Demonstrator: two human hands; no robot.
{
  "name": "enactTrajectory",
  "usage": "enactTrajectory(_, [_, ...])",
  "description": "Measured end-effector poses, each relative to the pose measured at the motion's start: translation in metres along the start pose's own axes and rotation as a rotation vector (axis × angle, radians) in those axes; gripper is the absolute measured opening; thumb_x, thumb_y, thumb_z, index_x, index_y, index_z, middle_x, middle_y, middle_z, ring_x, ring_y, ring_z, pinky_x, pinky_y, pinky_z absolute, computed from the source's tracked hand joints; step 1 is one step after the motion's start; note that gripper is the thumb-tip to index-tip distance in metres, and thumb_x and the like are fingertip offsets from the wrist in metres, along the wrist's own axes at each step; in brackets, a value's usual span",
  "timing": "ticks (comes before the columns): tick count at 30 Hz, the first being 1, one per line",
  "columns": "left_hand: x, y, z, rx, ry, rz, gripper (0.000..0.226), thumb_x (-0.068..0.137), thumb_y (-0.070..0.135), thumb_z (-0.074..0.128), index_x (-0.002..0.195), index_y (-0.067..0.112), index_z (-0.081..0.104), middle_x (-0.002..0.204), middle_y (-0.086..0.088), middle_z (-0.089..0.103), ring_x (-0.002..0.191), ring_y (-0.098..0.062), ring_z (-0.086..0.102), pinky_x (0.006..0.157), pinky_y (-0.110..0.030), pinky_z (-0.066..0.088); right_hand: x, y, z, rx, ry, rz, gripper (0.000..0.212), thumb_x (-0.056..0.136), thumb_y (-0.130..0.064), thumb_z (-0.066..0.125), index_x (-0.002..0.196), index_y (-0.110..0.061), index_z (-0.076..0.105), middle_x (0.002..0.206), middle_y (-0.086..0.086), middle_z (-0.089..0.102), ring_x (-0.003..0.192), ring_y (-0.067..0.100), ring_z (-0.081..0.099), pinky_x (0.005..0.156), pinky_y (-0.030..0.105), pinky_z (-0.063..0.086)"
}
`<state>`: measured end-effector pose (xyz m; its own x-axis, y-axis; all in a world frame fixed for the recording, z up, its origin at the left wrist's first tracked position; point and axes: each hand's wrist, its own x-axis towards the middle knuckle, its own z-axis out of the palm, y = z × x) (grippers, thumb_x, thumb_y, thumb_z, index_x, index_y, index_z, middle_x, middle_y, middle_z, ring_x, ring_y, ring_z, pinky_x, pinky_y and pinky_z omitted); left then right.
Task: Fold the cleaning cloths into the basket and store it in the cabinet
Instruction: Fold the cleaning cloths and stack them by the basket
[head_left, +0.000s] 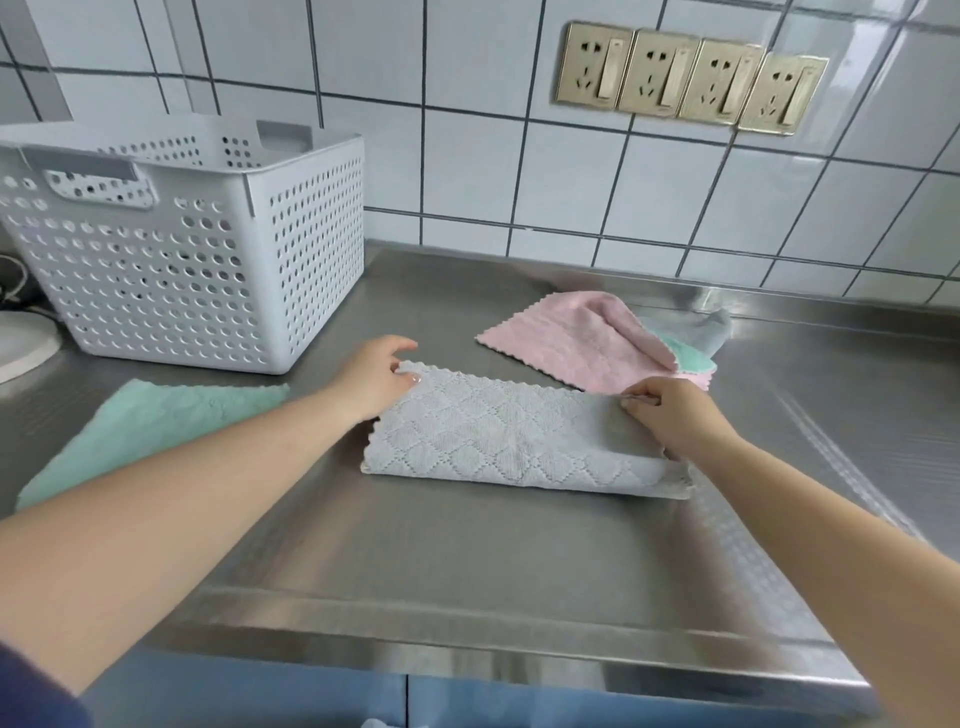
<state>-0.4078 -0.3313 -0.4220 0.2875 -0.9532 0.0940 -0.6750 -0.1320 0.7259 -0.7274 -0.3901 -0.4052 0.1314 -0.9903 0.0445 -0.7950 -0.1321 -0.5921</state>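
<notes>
The grey cloth (514, 441) lies folded in half on the steel desk (467, 561), its far corners pinched in the grip of the left hand (371, 379) and right hand (670, 415), apparently to align edges; the basket (182, 249) waits beyond the left hand.

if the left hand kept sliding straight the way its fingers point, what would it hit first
The left hand, pinching the far left corner of the grey cloth, points right and slightly away. Going on along that far edge, it would probably meet the pink cloth first, though depth is hard to judge from this view.
</notes>
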Motion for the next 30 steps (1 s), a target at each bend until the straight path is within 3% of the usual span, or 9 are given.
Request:
enactTrajectory(4, [0.006, -0.001, 0.002, 0.007, 0.004, -0.016, 0.050, 0.088, 0.013, 0.064, 0.135, 0.013, 0.047, 0.128, -0.020, 0.055, 0.116, -0.026, 0.054, 0.092, -0.028, 0.039, 0.004, 0.000, 0.003, -0.058, 0.026, -0.021, 0.015, 0.092, -0.027, 0.055, 0.096, -0.018, 0.067, 0.065, -0.001, 0.059, 0.047, 0.016, 0.049, 0.045, 0.023, 0.037])
enactTrajectory(9, [0.007, 0.002, 0.001, 0.111, 0.000, -0.014, 0.051, 0.089, 0.019, 0.063, 0.136, 0.013, 0.045, 0.124, -0.015, 0.057, 0.111, -0.025, 0.055, 0.088, -0.028, 0.040, 0.001, -0.006, -0.001, -0.182, 0.047, -0.033, 0.019, 0.092, -0.031, 0.051, 0.102, -0.022, 0.064, 0.088, 0.000, 0.068, 0.058, 0.022, 0.062, 0.050, 0.026, 0.045])
enactTrajectory(11, [0.002, 0.004, -0.005, 0.284, 0.046, 0.038, 0.050, 0.090, 0.027, 0.059, 0.137, 0.016, 0.044, 0.128, -0.010, 0.054, 0.114, -0.024, 0.053, 0.093, -0.032, 0.041, -0.005, -0.012, -0.006, -0.297, 0.108, -0.064, 0.028, 0.092, -0.034, 0.051, 0.116, -0.022, 0.060, 0.111, -0.001, 0.065, 0.086, 0.023, 0.065, 0.066, 0.030, 0.048])
enactTrajectory(14, [-0.017, 0.014, -0.010, 0.506, 0.155, 0.214, 0.043, 0.093, 0.031, 0.053, 0.133, 0.019, 0.050, 0.135, -0.005, 0.050, 0.121, -0.026, 0.049, 0.098, -0.036, 0.040, -0.024, -0.029, -0.004, -0.393, 0.194, -0.223, 0.034, 0.094, -0.033, 0.051, 0.125, -0.021, 0.057, 0.136, 0.000, 0.049, 0.117, 0.024, 0.052, 0.084, 0.037, 0.046])
enactTrajectory(17, [-0.038, 0.035, 0.010, 0.454, 0.064, 0.376, 0.034, 0.095, 0.023, 0.043, 0.124, 0.014, 0.059, 0.130, -0.004, 0.057, 0.120, -0.025, 0.051, 0.096, -0.033, 0.042, -0.043, -0.060, 0.020, -0.394, 0.075, -0.365, 0.037, 0.096, -0.027, 0.044, 0.130, -0.020, 0.053, 0.143, 0.001, 0.044, 0.128, 0.023, 0.044, 0.102, 0.039, 0.039])
enactTrajectory(21, [-0.051, 0.056, 0.051, 0.521, -0.128, 0.408, 0.026, 0.092, 0.018, 0.038, 0.104, 0.009, 0.059, 0.114, -0.009, 0.060, 0.110, -0.029, 0.054, 0.089, -0.035, 0.042, -0.050, -0.089, 0.071, -0.485, -0.155, -0.299, 0.035, 0.094, -0.021, 0.034, 0.125, -0.020, 0.049, 0.136, -0.002, 0.043, 0.135, 0.020, 0.032, 0.105, 0.051, 0.023])
enactTrajectory(24, [-0.053, 0.051, 0.061, 0.633, -0.157, 0.412, 0.029, 0.098, 0.021, 0.035, 0.118, 0.010, 0.051, 0.128, -0.006, 0.050, 0.124, -0.023, 0.043, 0.094, -0.034, 0.034, -0.050, -0.083, 0.086, -0.478, -0.173, -0.248, 0.035, 0.093, -0.023, 0.027, 0.123, -0.023, 0.046, 0.138, -0.001, 0.038, 0.134, 0.016, 0.028, 0.098, 0.051, 0.023])
enactTrajectory(27, [-0.054, 0.042, 0.058, 0.702, -0.207, 0.341, 0.048, 0.101, 0.033, 0.024, 0.147, 0.017, 0.025, 0.158, -0.002, 0.016, 0.146, -0.018, 0.012, 0.114, -0.036, 0.014, -0.050, -0.064, 0.080, -0.524, -0.206, -0.230, 0.049, 0.096, -0.049, 0.018, 0.141, -0.033, 0.026, 0.156, -0.003, 0.015, 0.144, 0.016, 0.010, 0.108, 0.057, 0.014])
enactTrajectory(30, [-0.053, 0.039, 0.050, 0.718, -0.265, 0.257, 0.056, 0.099, 0.045, 0.022, 0.151, 0.025, 0.011, 0.160, 0.002, 0.001, 0.147, -0.015, 0.000, 0.118, -0.037, 0.002, -0.053, -0.047, 0.066, -0.575, -0.220, -0.195, 0.069, 0.089, -0.070, 0.015, 0.149, -0.036, 0.011, 0.160, -0.005, 0.002, 0.146, 0.015, -0.001, 0.113, 0.056, 0.006])
